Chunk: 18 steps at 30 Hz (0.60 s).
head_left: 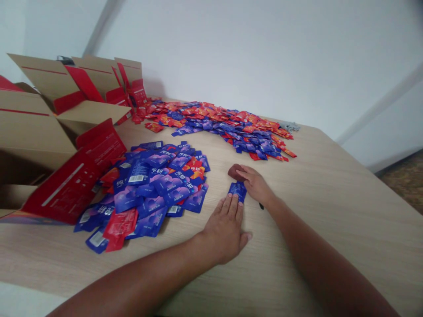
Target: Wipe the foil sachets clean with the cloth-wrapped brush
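On the wooden table, my left hand [228,229] lies flat with its fingers stretched out. Its fingertips press on the lower part of a small blue pouch [238,191]. At the pouch's upper end, my right hand [256,182] has its fingers closed on a flat dark reddish-brown piece [235,172] whose kind I cannot make out. That piece meets or slightly covers the pouch's top edge. Under my right wrist the tip of a black object [261,205] shows. Left of my hands is a heap of blue pouches [165,180], with some red and orange ones among them.
Open cardboard boxes [29,127] with red flaps [71,187] stand along the left side. A long pile of red, orange and blue pouches [224,123] stretches across the back near the white wall. Grey scraps [289,126] lie at its right end.
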{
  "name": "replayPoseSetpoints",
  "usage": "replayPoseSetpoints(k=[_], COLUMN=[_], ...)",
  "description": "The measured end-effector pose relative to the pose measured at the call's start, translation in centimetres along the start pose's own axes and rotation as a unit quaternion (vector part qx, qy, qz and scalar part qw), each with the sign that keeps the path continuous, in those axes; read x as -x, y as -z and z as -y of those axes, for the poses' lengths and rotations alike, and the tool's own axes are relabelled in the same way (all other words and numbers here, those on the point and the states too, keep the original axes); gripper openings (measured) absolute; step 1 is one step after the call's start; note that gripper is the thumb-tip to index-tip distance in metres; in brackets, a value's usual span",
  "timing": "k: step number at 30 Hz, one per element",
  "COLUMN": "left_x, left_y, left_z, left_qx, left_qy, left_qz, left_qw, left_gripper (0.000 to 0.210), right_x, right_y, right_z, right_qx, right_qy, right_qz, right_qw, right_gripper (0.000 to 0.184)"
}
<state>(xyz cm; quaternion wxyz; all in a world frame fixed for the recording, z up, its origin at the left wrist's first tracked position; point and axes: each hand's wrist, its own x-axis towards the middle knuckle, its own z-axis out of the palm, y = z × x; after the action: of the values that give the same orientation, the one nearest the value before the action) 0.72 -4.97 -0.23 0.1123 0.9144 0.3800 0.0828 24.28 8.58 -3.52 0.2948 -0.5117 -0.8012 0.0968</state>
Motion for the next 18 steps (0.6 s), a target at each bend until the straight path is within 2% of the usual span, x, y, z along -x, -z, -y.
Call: replayPoseSetpoints(k=[6,11,14,18], left_x=[0.0,0.0,0.0,-0.1], left_y=[-0.3,-0.7,-0.8,-0.2], left_z=[0.5,0.7,0.8,0.7], left_qx=[-0.003,-0.005,-0.004,-0.007], left_qy=[-0.01,-0.016,-0.021,-0.025], left_qz=[-0.006,-0.018,-0.025,-0.029], left_qw=[1.0,1.0,0.999,0.999], left_gripper=[0.089,0.09,0.09,0.09], right_x=[-2.1,-1.1,0.9,3.5], right_y=[0.6,1.6,2.7,3.7], right_z=[-0.6,0.4,2.3,5.7], right_qx=[-0.084,-0.144,-0.152,-0.092], right_qy=[-0.089,-0.16,-0.139,-0.056], right_qz=[-0.053,-0.127,-0.156,-0.084], right_qw=[0.991,0.968,0.966,0.991], right_gripper=[0.063,0.065,0.064,0.062])
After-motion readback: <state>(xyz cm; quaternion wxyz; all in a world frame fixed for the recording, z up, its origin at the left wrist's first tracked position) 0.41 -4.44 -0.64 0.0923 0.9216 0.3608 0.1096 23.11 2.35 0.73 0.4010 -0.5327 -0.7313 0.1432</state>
